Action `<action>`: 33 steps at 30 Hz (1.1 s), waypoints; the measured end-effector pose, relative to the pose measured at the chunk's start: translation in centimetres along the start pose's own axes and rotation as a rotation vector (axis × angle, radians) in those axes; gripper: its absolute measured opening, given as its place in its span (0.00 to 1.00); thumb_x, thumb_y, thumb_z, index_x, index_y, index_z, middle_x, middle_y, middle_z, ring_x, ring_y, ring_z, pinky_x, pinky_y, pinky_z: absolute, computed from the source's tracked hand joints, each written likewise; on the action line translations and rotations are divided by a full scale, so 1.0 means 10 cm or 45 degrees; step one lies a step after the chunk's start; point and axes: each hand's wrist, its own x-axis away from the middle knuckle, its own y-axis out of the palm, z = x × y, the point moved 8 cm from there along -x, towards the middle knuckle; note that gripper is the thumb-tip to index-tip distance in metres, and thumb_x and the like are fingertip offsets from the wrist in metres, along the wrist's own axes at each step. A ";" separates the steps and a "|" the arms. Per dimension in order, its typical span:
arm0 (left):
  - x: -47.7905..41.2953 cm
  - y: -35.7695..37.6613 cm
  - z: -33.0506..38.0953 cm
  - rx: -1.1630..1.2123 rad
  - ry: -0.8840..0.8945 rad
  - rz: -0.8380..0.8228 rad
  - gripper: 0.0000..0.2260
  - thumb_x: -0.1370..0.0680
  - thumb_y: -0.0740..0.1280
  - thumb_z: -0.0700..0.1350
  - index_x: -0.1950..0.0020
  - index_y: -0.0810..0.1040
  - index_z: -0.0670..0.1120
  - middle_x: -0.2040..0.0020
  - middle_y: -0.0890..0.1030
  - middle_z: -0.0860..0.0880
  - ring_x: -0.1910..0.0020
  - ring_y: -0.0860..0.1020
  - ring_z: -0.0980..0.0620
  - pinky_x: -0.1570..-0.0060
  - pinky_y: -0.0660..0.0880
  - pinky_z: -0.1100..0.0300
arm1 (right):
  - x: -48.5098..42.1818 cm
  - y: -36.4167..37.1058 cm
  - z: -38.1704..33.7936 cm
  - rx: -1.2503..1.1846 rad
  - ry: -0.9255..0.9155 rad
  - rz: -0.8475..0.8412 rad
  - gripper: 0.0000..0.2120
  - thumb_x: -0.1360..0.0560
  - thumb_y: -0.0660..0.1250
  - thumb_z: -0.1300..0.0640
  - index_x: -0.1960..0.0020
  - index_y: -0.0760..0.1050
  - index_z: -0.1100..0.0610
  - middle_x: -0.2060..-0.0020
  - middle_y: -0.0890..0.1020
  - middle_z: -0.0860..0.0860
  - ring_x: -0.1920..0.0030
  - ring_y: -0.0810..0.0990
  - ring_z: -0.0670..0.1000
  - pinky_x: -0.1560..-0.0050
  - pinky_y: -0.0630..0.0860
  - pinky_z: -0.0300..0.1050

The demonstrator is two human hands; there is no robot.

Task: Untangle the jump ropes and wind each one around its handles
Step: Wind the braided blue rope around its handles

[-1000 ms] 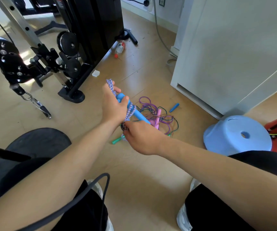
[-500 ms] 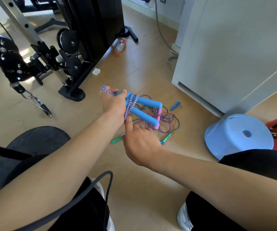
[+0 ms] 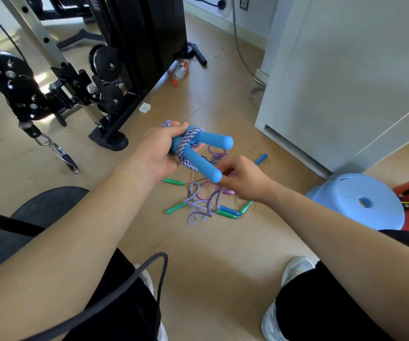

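Firmly in left hand [image 3: 156, 153], fingers [image 3: 177, 128] curled: rope-wound blue handles [image 3: 214, 141]; right hand [image 3: 245, 178] blurred alongside, grip unclear.

no readable text anywhere, bottle label [image 3: 181, 69] on the floor too blurred

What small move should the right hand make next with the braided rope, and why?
Probably one more turn around the blue handles: the left hand grips them with few turns wound, and the braided rope hangs from the right hand to the floor.
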 end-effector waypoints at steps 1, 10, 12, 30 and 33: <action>0.02 0.02 0.01 -0.053 -0.007 -0.038 0.10 0.20 0.64 0.37 0.41 0.66 0.42 0.59 0.80 0.44 0.64 0.84 0.49 0.58 0.83 0.50 | -0.01 -0.04 -0.01 -0.019 -0.009 -0.017 0.08 0.29 0.74 0.48 0.64 0.78 0.47 0.70 0.78 0.39 0.68 0.74 0.42 0.60 0.72 0.43; 0.23 0.16 0.07 -0.294 0.077 -0.148 0.09 0.20 0.65 0.36 0.41 0.71 0.41 0.52 0.75 0.45 0.56 0.81 0.45 0.68 0.79 0.56 | 0.07 0.12 -0.29 -0.328 -0.019 -0.526 0.14 0.27 0.72 0.63 0.45 0.77 0.51 0.63 0.84 0.50 0.61 0.82 0.47 0.59 0.78 0.48; 0.24 0.16 0.07 -0.343 0.094 -0.150 0.10 0.21 0.65 0.36 0.40 0.71 0.41 0.50 0.75 0.45 0.54 0.80 0.43 0.67 0.80 0.55 | 0.10 0.17 -0.29 -0.338 0.003 -0.634 0.15 0.27 0.68 0.57 0.43 0.78 0.65 0.65 0.83 0.50 0.60 0.80 0.42 0.56 0.75 0.40; 0.23 0.14 0.14 -1.567 0.581 -0.266 0.21 0.23 0.69 0.39 0.33 0.67 0.45 0.47 0.76 0.55 0.46 0.75 0.53 0.41 0.73 0.58 | -0.02 0.00 0.04 0.230 0.181 -0.413 0.15 0.24 0.68 0.47 0.59 0.72 0.58 0.71 0.81 0.57 0.73 0.75 0.52 0.69 0.73 0.42; 0.24 0.17 0.08 -1.670 0.644 -0.330 0.19 0.23 0.69 0.39 0.34 0.67 0.45 0.48 0.74 0.59 0.45 0.74 0.53 0.38 0.72 0.51 | -0.02 -0.08 0.04 0.193 0.249 -0.428 0.11 0.28 0.68 0.43 0.52 0.78 0.49 0.64 0.81 0.64 0.70 0.73 0.51 0.69 0.74 0.43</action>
